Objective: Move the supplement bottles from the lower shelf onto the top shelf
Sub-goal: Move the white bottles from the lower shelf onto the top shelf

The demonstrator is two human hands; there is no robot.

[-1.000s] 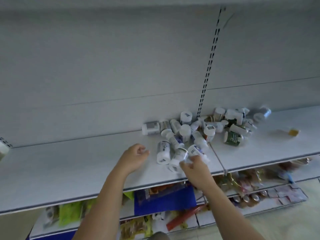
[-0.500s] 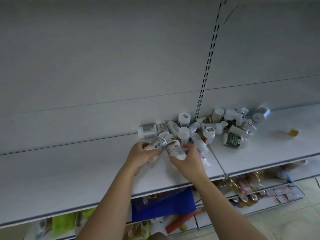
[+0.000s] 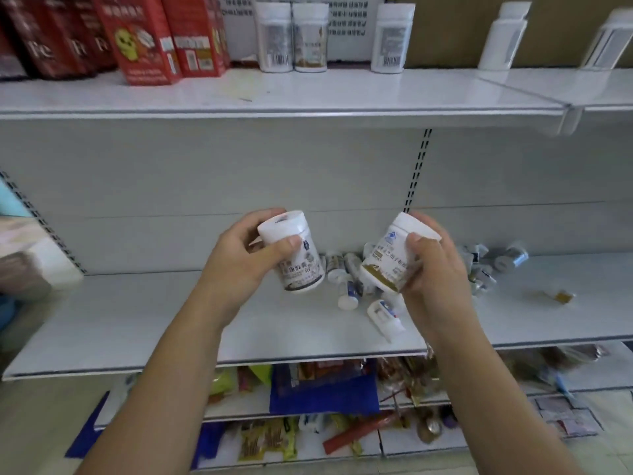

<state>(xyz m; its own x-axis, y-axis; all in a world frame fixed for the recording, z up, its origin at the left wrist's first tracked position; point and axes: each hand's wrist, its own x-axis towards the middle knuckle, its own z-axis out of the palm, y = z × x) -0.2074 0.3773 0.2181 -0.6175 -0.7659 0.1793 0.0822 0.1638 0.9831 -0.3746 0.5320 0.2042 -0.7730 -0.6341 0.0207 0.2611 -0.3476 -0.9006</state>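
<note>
— Upper left, the dark red boxes (image 3: 41, 42): "Fe" in pale letters on each front!
— Centre frame, left bottle (image 3: 303, 269) and right bottle (image 3: 385, 265): Chinese print, too blurred to read. Top-shelf bottles (image 3: 275, 39) show barcodes, digits unreadable.

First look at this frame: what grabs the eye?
Mid-frame, the left hand grips a grey-label bottle and the right hand a gold-label bottle. Behind them a pile of bottles lies tumbled on the lower shelf. Red boxes and upright bottles stand on the top shelf.
</note>
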